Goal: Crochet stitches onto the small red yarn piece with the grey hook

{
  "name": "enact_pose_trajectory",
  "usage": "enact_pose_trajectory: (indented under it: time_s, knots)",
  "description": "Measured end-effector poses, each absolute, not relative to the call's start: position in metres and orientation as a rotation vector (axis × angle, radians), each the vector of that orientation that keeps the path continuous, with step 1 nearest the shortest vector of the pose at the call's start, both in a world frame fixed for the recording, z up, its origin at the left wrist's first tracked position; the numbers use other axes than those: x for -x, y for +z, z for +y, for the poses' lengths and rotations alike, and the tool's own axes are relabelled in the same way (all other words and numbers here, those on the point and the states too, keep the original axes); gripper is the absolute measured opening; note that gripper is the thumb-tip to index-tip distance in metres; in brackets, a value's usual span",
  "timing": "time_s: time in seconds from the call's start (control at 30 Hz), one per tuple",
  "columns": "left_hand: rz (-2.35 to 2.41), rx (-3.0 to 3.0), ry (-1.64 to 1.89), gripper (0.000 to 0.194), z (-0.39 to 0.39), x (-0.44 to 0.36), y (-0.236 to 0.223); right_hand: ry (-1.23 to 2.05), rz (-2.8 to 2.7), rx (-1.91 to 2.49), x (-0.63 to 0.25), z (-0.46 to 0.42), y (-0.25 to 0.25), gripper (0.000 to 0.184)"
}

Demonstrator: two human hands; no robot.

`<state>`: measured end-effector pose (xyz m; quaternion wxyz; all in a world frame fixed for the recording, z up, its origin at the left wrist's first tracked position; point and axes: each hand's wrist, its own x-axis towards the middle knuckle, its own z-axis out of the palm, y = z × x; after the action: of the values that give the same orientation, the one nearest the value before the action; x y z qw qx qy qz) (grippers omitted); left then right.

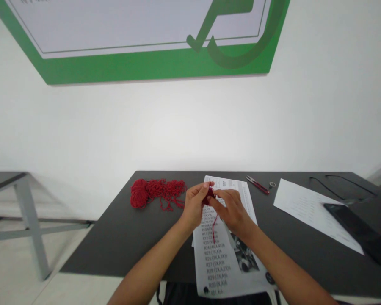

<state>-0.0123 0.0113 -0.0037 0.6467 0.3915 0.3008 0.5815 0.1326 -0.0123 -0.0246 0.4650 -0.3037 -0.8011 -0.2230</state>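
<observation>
My left hand (194,204) pinches a small dark red crochet piece (210,195) between thumb and fingers, above a printed pattern sheet (216,271). Close against it, my right hand (233,209) is closed, its fingertips meeting at the piece. A thin pale tool shows there, looking like a crochet hook; most of it is hidden by the fingers. From the piece, a loose red yarn tail (213,231) hangs over the sheet. Left of my hands, a ball of red yarn (139,194) lies with a tangle of loose strands (165,190) beside it.
Beyond the sheet on the dark table (114,250) lie small red-handled scissors (257,185) and a metal ring (272,184). To the right are a white paper (305,212), a black phone (355,226) and eyeglasses (349,199). A white wall (190,127) stands behind.
</observation>
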Motion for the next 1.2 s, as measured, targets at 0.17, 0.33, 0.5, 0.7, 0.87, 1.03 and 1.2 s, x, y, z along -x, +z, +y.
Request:
enact_pose_trajectory:
  time_s: [0.17, 0.33, 0.5, 0.7, 0.87, 1.03, 1.2]
  knots:
    - [0.676, -0.787, 1.280, 0.049, 0.011, 0.011, -0.003, -0.573, -1.961, 0.757, -0.133, -0.012, -0.029, 0.029]
    - [0.667, -0.719, 1.119, 0.046, 0.013, 0.014, -0.001, -0.168, -1.867, 0.809, -0.127, -0.007, -0.039, 0.016]
    - [0.652, -0.818, 1.179, 0.048, 0.014, 0.018, 0.000, 0.176, -1.657, 0.785, -0.122, -0.008, -0.032, 0.019]
    - [0.706, -1.296, 1.315, 0.057, 0.015, 0.027, 0.006, 0.457, -1.506, 0.681, -0.127, -0.009, -0.019, 0.002]
    - [0.669, -1.389, 1.320, 0.054, 0.016, 0.033, 0.008, 0.473, -1.516, 0.655, -0.131, -0.008, -0.016, 0.004]
    - [0.593, -1.316, 1.275, 0.059, 0.016, 0.036, 0.007, 0.444, -1.565, 0.672, -0.136, -0.010, -0.011, 0.009]
    - [0.530, -1.227, 1.285, 0.060, 0.015, 0.037, 0.007, 0.504, -1.567, 0.675, -0.138, -0.011, -0.013, 0.010]
